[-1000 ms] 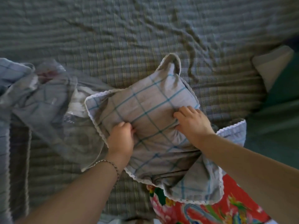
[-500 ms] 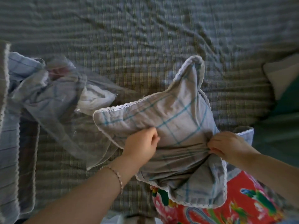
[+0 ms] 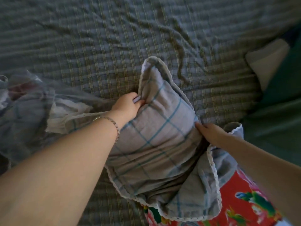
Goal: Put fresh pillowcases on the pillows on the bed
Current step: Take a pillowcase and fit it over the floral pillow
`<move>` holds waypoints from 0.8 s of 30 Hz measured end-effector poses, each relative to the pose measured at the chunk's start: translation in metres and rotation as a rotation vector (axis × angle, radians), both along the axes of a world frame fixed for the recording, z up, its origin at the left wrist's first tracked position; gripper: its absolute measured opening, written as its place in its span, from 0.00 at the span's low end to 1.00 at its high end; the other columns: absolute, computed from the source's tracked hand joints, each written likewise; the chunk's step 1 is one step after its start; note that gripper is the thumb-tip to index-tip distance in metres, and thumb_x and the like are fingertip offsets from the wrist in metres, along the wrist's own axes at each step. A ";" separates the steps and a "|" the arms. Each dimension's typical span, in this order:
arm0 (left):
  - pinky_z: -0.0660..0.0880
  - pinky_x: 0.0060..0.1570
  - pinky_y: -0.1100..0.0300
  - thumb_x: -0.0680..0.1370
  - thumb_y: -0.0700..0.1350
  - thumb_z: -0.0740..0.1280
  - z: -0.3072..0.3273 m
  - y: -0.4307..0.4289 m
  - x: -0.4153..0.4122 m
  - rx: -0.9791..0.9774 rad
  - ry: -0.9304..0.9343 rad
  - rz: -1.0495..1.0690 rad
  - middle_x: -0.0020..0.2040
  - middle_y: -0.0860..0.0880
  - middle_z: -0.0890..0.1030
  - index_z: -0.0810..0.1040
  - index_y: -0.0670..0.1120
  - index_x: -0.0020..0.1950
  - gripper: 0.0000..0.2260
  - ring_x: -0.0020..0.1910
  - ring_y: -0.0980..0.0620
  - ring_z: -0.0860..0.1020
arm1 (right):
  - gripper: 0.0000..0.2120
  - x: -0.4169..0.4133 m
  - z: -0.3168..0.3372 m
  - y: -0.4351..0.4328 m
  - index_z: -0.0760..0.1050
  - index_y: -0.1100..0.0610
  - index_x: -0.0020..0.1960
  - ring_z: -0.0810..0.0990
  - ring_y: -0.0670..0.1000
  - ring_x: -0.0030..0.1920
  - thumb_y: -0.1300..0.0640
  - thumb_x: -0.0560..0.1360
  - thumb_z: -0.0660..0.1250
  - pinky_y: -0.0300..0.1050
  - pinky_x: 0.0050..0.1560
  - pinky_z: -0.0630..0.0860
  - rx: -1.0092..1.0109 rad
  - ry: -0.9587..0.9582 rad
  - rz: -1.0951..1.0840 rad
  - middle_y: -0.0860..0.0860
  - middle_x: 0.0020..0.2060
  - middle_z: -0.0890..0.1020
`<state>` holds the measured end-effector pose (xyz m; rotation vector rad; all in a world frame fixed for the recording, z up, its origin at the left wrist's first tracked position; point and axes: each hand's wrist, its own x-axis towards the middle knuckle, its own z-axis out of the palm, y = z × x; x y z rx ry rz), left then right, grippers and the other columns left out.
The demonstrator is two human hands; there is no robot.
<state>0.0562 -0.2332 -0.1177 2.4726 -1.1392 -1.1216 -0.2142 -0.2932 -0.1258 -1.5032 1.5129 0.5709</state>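
Note:
A grey pillowcase (image 3: 156,144) with blue check lines and white lace trim covers most of a pillow in the middle of the bed. The pillow's red floral end (image 3: 244,204) sticks out at the lower right. My left hand (image 3: 128,106) grips a fold of the pillowcase near its far upper corner. My right hand (image 3: 210,132) holds the case's right edge beside the open lace-trimmed flap, fingers pointing left.
The bed wears a wrinkled green-grey plaid sheet (image 3: 114,46). A heap of grey-blue checked fabric with a clear plastic bag (image 3: 32,108) lies at the left. A beige pillow (image 3: 267,62) and dark green bedding (image 3: 280,115) sit at the right.
My left hand moved up from the case's middle to pinch fabric near the far corner. My right hand shifted slightly up along the right edge. The pillow settled flatter.

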 end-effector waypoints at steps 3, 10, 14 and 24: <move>0.63 0.39 0.57 0.78 0.48 0.62 0.002 0.016 -0.006 -0.135 -0.082 0.091 0.38 0.50 0.74 0.73 0.47 0.39 0.09 0.41 0.47 0.72 | 0.21 -0.012 0.000 0.011 0.74 0.62 0.55 0.76 0.58 0.49 0.46 0.80 0.53 0.44 0.46 0.66 -0.026 -0.054 -0.041 0.59 0.50 0.79; 0.64 0.44 0.53 0.79 0.44 0.60 0.019 0.031 -0.006 -0.294 -0.303 0.232 0.48 0.34 0.77 0.73 0.37 0.45 0.10 0.48 0.37 0.74 | 0.10 -0.021 0.018 0.026 0.74 0.57 0.44 0.74 0.49 0.35 0.55 0.79 0.57 0.43 0.35 0.68 -0.453 -0.260 -0.023 0.49 0.34 0.77; 0.67 0.48 0.50 0.79 0.43 0.62 0.025 0.030 0.021 -0.275 -0.320 0.211 0.50 0.31 0.77 0.74 0.33 0.52 0.12 0.51 0.35 0.74 | 0.10 -0.070 0.028 0.036 0.76 0.60 0.42 0.76 0.56 0.28 0.55 0.77 0.62 0.46 0.30 0.69 -0.597 -0.144 0.173 0.53 0.28 0.77; 0.75 0.40 0.52 0.69 0.43 0.72 0.051 0.096 -0.085 -0.503 -0.386 -0.253 0.43 0.41 0.76 0.76 0.40 0.43 0.09 0.40 0.41 0.76 | 0.07 -0.049 0.041 0.069 0.75 0.56 0.44 0.78 0.58 0.44 0.52 0.75 0.64 0.54 0.49 0.73 -0.750 -0.147 0.320 0.54 0.41 0.79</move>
